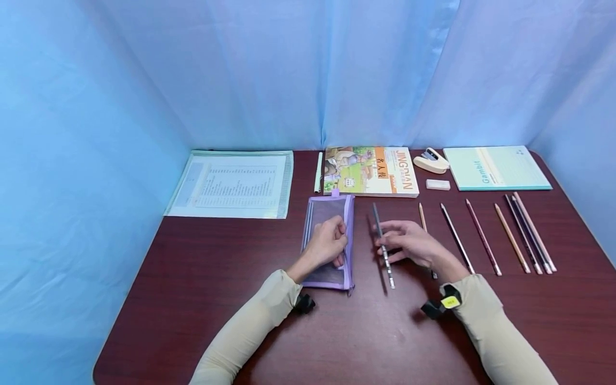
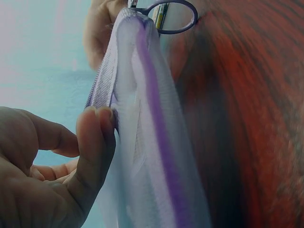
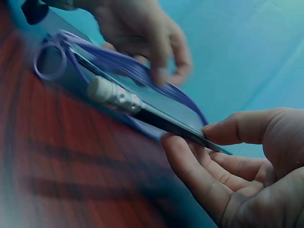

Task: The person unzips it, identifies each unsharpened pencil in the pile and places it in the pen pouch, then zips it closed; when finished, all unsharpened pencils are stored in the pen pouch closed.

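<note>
Head view: a person seated at a dark red-brown wooden table (image 1: 202, 299) works on a flat purple mesh zip pouch (image 1: 329, 214), which lies just left of centre in front of them. The left hand (image 1: 329, 244) rests on the pouch; in the left wrist view its thumb and fingers (image 2: 95, 142) pinch the pouch's zip edge (image 2: 107, 85) and lift it. The right hand (image 1: 409, 243), just beside the pouch and apart from the left hand, pinches a dark grey pencil with a white eraser cap and banded ferrule (image 1: 383, 246). In the right wrist view this pencil (image 3: 142, 107) is held between thumb and forefinger with its capped end just beside the pouch's edge; whether the end has entered the opening cannot be told.

Progress, as judged: packing looks barely begun. One pencil is in hand, and seven coloured wooden pencils (image 1: 481, 238) lie in a row on the table to the right. Whatever may lie inside the pouch cannot be made out.

Legible writing: the illustrated orange-and-green book (image 1: 370, 171) behind the pouch reads "JINGDIAN", with Chinese characters too small to read. The pale green notebook (image 1: 495, 167) reads "Gambit". The printed sheet in a clear sleeve (image 1: 233, 183) carries a table that cannot be read. A yellow tag on the right wrist mount (image 1: 450, 302) cannot be read. A cream stapler (image 1: 430, 160) and white eraser (image 1: 438, 184) show no readable marking.
</note>
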A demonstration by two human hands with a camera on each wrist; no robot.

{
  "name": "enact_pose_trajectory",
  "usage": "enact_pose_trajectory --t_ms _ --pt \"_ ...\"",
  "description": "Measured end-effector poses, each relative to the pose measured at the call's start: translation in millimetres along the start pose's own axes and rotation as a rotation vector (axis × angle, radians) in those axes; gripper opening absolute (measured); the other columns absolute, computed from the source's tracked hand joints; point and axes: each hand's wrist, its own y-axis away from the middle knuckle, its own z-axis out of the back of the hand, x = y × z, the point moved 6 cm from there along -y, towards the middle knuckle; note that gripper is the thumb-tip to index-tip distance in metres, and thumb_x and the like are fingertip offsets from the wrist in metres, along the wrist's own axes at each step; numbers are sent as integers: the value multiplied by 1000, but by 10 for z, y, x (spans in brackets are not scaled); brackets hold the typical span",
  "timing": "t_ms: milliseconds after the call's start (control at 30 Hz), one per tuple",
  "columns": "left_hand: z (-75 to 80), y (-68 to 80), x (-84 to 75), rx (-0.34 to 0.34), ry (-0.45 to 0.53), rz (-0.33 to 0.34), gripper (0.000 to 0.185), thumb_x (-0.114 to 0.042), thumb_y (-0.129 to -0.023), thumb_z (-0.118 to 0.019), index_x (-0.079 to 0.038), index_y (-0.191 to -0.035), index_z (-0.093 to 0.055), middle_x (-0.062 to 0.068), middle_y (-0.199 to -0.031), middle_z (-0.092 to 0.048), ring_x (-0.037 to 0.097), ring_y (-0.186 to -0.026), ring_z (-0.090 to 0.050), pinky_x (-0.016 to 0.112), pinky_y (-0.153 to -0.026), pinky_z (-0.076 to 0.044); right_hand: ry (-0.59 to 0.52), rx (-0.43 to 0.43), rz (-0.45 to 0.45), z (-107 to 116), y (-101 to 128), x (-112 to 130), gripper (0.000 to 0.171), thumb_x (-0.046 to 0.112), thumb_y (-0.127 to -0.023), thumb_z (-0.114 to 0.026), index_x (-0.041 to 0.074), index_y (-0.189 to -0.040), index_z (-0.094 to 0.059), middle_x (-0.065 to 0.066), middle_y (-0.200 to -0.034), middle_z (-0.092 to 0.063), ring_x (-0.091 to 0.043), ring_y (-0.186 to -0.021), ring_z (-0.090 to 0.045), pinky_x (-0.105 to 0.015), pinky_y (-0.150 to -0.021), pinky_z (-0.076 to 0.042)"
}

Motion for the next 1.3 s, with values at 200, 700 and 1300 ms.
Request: enact_pose_trajectory --t_ms 200,700,1300 --pt "-10 -2 -4 5 6 7 8 4 -90 -51 -3 -87 -51 15 -61 -65 13 -34 -58 35 -36 -56 -1 63 -27 -303 -279 -57 59 -1 -97 -50 -18 -147 -23 3 -91 -72 -12 -82 -72 -32 -70 -67" --pt "-3 -15 -26 12 10 21 4 3 -91 -53 0 -92 -53 19 -64 -66 13 -35 -58 35 -37 -57 1 -255 35 -515 -480 56 55 -8 -92 -53 -16 -144 -35 5 -80 -68 -6 -74 -68 -30 -62 -66" --pt "-8 4 -25 7 -6 3 7 4 -91 -51 -2 -89 -52 16 -61 -65 11 -34 -57 34 -36 -56 323 -406 167 349 305 346 41 2 -98 -55 -18 -133 -47 1 -90 -76 -3 -77 -71 -32 -71 -67"
